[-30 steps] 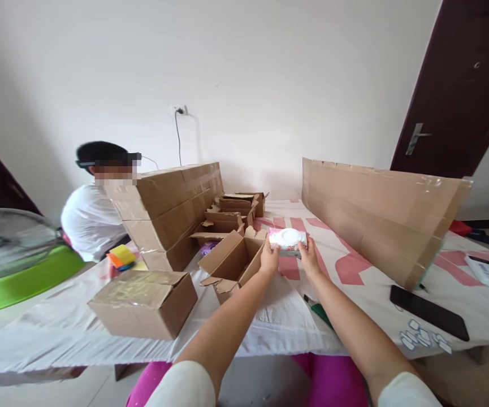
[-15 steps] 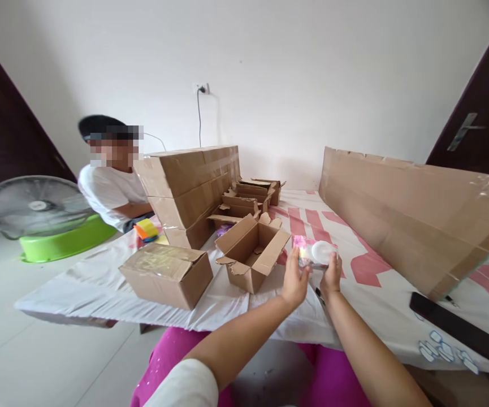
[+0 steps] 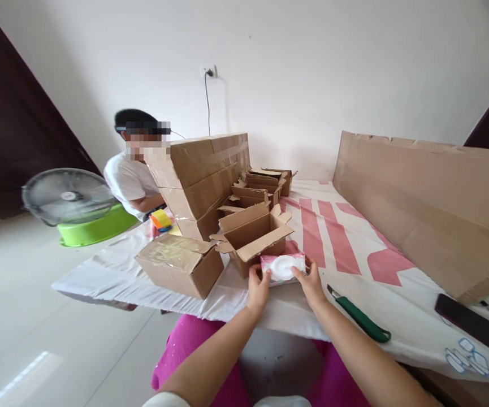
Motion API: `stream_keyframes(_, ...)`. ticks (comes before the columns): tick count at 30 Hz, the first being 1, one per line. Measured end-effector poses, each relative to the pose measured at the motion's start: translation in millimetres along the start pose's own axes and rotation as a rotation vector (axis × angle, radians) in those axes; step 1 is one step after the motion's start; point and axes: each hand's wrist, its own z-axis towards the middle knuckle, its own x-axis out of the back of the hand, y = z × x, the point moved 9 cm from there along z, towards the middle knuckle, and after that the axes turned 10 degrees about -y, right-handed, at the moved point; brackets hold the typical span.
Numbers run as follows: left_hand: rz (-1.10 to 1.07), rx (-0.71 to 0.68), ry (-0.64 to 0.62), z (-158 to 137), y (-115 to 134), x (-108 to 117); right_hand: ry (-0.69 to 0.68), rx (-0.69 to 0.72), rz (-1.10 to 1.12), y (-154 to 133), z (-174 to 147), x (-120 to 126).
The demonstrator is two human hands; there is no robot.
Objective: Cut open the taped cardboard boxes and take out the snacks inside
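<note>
At the bottom of the frame, our knees in magenta trousers are under the edge of the cloth-covered desk (image 3: 282, 311). Just above, at lower centre, our left hand (image 3: 259, 287) and right hand (image 3: 311, 282) are part-closed on the two ends of a pink-and-white pack (image 3: 282, 267), thumbs on top, fingers curled around the sides. We judge that gripping both ends keeps it level, its round white lid facing up. Whether its underside touches the cloth, we cannot tell.

A green-handled knife (image 3: 365, 319) lies right of our right forearm, perhaps within reach for cutting tape; a black phone (image 3: 477, 325) is at the lower right edge. Just beyond the pack, at centre, an open box (image 3: 265, 243) has its flaps spread, which leaves its mouth free. To its left is a taped carton (image 3: 180, 265).

Farther back, more open boxes (image 3: 265, 195) line up along a stack of cartons (image 3: 204, 181), likely to save space. A large cardboard piece (image 3: 422, 198) stands at right, a co-worker (image 3: 129, 183) sits at upper left, and a socket (image 3: 209, 71) is on the wall at top centre.
</note>
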Motion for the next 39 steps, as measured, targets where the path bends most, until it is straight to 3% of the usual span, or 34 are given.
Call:
stream_keyframes(4, -0.015, 0.002, 0.111, 31.2, -2.1, 37.7, -0.201, 0.021, 0.062, 3.6, -9.4, -30.1)
stream_keyframes(9, 0.005, 0.006, 0.203, 63.2, -11.4, 63.7, -0.369, 0.003, 0.145, 4.4, -17.4, -45.4)
stream_keyframes(16, 0.008, 0.025, 0.292, 66.4, -37.7, 78.7, -0.357, -0.063, 0.112, 6.7, -10.1, -44.2)
stream_keyframes(24, -0.028, 0.082, 0.201, 72.5, -41.1, 79.2, -0.341, -0.055, -0.053, 14.1, -13.5, -45.9)
stream_keyframes(29, -0.010, 0.094, 0.164, 65.5, -32.6, 73.4, -0.338, -0.028, -0.131, 13.7, -15.9, -44.7)
stream_keyframes(33, 0.068, 0.058, 0.072, 43.6, -15.0, 62.1, -0.318, 0.004, -0.198, 10.9, -16.8, -46.6)
stream_keyframes(36, 0.165, -0.019, 0.010, 24.8, 5.8, 56.0, -0.326, 0.027, -0.230, 6.2, -16.2, -55.3)
stream_keyframes(39, 0.449, -0.181, 0.046, 8.7, 36.4, 54.7, -0.390, 0.052, -0.226, -0.2, -14.1, -75.9)
